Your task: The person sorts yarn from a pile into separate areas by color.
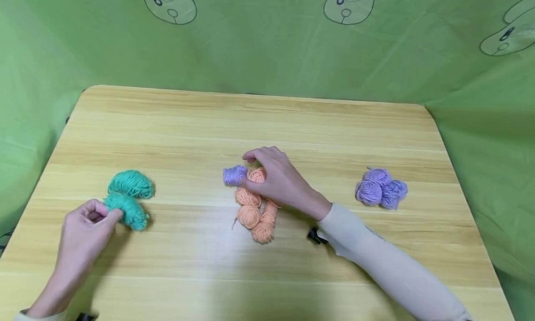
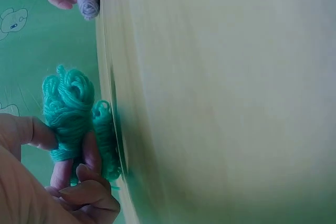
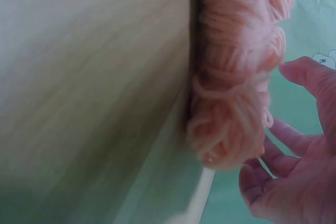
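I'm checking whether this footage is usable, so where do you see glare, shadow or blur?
Head view: pale glare on the light wood-grain tabletop, soft shadow beside the person's bare left hand; left wrist view: tabletop hazy, plump teal yarn bundle clearer; right wrist view: nearest fuzzy peach yarn bundle soft-focused, tabletop smeary.

You've two green skeins (image 1: pixel 130 185) at your left hand (image 1: pixel 83 228), five visible orange skeins (image 1: pixel 248 216) by your right hand (image 1: pixel 279 179), four purple skeins (image 1: pixel 369 192) either side!

Yarn (image 1: pixel 131 214) — matt w/ fuzz; tbl (image 1: pixel 188 274) — smooth wood-look
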Action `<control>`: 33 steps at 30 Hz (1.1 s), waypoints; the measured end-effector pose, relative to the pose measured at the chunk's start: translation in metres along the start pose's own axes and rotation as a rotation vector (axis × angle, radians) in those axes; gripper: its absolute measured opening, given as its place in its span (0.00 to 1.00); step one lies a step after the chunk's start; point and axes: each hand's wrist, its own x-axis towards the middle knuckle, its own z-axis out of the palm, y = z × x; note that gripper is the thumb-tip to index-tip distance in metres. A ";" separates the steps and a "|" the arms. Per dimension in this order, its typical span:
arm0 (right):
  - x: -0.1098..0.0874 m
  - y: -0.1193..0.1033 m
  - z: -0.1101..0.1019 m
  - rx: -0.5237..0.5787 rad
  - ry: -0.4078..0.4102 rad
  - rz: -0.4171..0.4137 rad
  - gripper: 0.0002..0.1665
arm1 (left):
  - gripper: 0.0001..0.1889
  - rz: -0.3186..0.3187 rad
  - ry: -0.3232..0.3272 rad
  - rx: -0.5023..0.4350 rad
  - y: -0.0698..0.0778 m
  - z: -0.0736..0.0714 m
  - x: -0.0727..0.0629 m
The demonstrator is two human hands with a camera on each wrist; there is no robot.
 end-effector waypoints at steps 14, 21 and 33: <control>0.010 -0.003 0.006 0.006 -0.051 0.025 0.34 | 0.10 -0.006 -0.060 0.053 -0.005 -0.004 0.006; 0.012 -0.002 0.011 -0.035 -0.073 0.040 0.32 | 0.11 0.024 -0.092 0.114 -0.006 -0.004 0.005; 0.018 0.000 0.017 -0.032 -0.046 0.040 0.27 | 0.21 0.039 -0.083 0.190 -0.008 -0.009 -0.001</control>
